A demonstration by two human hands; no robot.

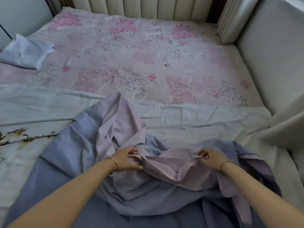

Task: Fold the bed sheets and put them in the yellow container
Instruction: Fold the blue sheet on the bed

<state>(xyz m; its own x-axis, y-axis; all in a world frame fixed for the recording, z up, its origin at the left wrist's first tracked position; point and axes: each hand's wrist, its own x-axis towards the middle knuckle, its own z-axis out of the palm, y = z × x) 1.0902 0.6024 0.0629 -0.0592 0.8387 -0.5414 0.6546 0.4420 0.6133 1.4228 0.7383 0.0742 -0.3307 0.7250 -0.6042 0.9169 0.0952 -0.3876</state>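
Looking down from head height over a bed [148,51] covered in pink-flowered cloth, with a pale blue sheet [49,109] spread flat across its near half. Heaped on top of that, closest to the viewer: a crumpled sheet [164,183], lilac on one face, blue-grey on the other, not yet folded.

Left hand [130,159]: fingers curled, pinching a bunched lilac edge of the crumpled sheet between thumb and fingertips. Right hand [209,157]: fingers likewise curled tight on what looks like the same edge, a little way along, with a short slack stretch of hem sagging between the two grips. Probably held this way to find and straighten one border before lifting and folding. Thin bangle [114,167] on the left wrist, a finer one on the right.

Well apart, at the far left of the bed: a small folded white cloth [26,52], perhaps set aside to keep the working space free. Padded headboard [148,7] along the far side, cushioned wall [271,55] to the right.

No yellow container anywhere in view. Judging by the heap, folding barely begun, and nothing ready for packing away.
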